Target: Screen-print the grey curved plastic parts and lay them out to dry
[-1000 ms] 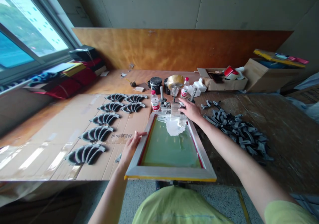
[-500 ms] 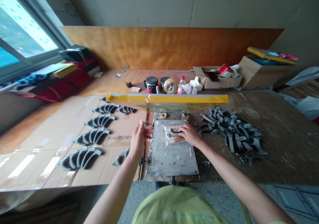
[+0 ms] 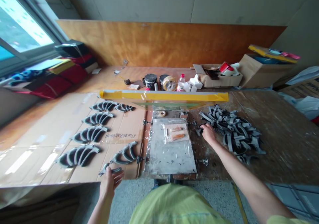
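My left hand [image 3: 109, 180] is at the front edge of the cardboard, gripping a grey curved handle [image 3: 116, 170] between thumb and fingers. Just beyond it lies a fanned row of similar handles [image 3: 124, 154], with more rows [image 3: 79, 156] to the left. On the right, the fingers of my right hand [image 3: 208, 134] are closed on a dark grey curved handle [image 3: 199, 131] beside a loose heap of such pieces [image 3: 239, 132]. Between my hands is a flat grey metal plate [image 3: 171, 157]. A clear-wrapped pad with orange-brown blocks [image 3: 177, 136] lies on it.
A yellow-taped bar [image 3: 164, 96] spans the far side of the plate. Behind it stand black tubs [image 3: 151, 81], a tape roll [image 3: 169, 83] and a bottle [image 3: 181, 81]. Open cardboard boxes [image 3: 221, 79] are at the back right. Small clamps [image 3: 204, 161] flank the plate.
The handle on the pad has left it. My left hand has moved down and left and now holds a handle over the cardboard. My right hand has moved right to the heap.
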A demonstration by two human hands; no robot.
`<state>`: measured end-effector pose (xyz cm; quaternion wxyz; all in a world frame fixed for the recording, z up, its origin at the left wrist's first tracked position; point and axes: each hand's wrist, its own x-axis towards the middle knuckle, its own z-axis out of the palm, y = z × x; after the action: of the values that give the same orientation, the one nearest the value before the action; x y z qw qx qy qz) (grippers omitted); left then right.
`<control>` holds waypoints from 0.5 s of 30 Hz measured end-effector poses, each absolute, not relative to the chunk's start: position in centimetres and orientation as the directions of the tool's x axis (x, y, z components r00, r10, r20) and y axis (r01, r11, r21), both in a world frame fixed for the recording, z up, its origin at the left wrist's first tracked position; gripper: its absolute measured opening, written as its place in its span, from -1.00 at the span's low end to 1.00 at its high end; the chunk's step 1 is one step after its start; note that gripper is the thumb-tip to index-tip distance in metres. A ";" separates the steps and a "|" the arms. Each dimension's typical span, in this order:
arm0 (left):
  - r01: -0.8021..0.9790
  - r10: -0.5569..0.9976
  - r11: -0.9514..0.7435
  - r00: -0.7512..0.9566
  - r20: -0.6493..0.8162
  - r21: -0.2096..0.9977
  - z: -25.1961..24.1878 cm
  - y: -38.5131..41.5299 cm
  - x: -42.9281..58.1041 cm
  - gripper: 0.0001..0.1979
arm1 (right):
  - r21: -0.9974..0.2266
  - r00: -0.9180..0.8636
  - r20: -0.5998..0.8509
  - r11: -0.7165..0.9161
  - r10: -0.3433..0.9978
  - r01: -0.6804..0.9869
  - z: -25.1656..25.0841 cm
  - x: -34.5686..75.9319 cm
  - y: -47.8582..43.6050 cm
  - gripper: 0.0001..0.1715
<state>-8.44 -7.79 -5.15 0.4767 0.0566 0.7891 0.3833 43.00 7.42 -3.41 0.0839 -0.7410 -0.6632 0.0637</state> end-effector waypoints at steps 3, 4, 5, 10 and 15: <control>-0.148 0.454 0.779 -0.537 -0.711 0.609 -6.9 -8.1 -10.2 -0.45 | -0.065 -0.016 -0.004 0.016 1.000 0.998 -5.1 45.2 7.1 -0.69; -0.099 0.472 0.790 -0.532 -0.703 0.605 -7.2 -8.0 -10.4 -0.44 | -0.040 -0.035 -0.003 0.035 0.999 0.999 -5.3 45.3 6.9 -0.73; -0.053 0.488 0.799 -0.526 -0.697 0.599 -7.3 -7.7 -10.5 -0.43 | -0.029 -0.036 0.001 0.036 0.999 0.999 -5.3 45.3 6.8 -0.78; 0.281 0.529 0.849 -0.457 -0.715 0.448 -6.1 -6.0 -12.4 -0.47 | -0.288 0.097 0.062 -0.075 0.993 0.955 -3.2 43.1 7.8 -0.92; 0.357 0.765 0.639 -0.389 -0.514 0.681 -0.3 -0.7 -10.3 -0.47 | -0.458 -0.332 0.312 0.447 0.890 0.768 -1.1 35.8 8.2 -0.94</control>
<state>-10.25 -0.70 -0.27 0.4270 0.3511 0.7983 0.2389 35.79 8.24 -1.08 0.2661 -0.5132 -0.8079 0.1145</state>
